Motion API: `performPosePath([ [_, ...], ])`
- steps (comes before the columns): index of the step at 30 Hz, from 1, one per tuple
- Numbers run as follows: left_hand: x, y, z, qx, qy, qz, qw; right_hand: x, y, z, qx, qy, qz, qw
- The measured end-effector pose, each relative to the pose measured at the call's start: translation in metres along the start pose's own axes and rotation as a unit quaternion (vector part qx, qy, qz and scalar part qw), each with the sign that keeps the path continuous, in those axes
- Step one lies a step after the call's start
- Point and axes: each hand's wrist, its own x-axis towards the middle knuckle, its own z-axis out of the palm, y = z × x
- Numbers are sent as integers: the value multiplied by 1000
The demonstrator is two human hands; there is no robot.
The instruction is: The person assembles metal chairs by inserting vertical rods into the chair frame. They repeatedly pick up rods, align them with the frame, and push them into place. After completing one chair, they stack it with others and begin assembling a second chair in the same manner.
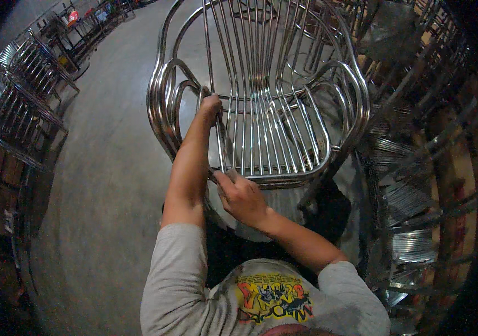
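A shiny metal-tube armchair stands in front of me, with a back and seat made of several thin slats and looping tube arms on both sides. My left hand is closed around a metal rod at the left side of the seat, close to where the seat meets the back. At the seat's front left corner, my right hand is closed, thumb and fingers at the rod's near end, beside the curved front rail. The fingertips of both hands are partly hidden.
Other metal frames with slats stand along the left. To the right are bundles of metal tubes and racks of bars beside brown panels. Grey concrete floor lies between. A red object sits at the far left.
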Motion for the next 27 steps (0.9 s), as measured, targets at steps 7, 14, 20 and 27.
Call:
performPosePath([
  [7,52,5,-11,242,-87,158,953,29,8,18,-57,-11,-8,998],
  [14,103,-21,-5,410,-105,384,821,34,18,26,-41,7,-30,999],
  [20,120,-52,1,190,-98,288,933,28,16,24,-33,-17,-27,999],
  [27,56,-28,-1,156,-33,116,980,23,15,15,-10,-59,-38,998],
])
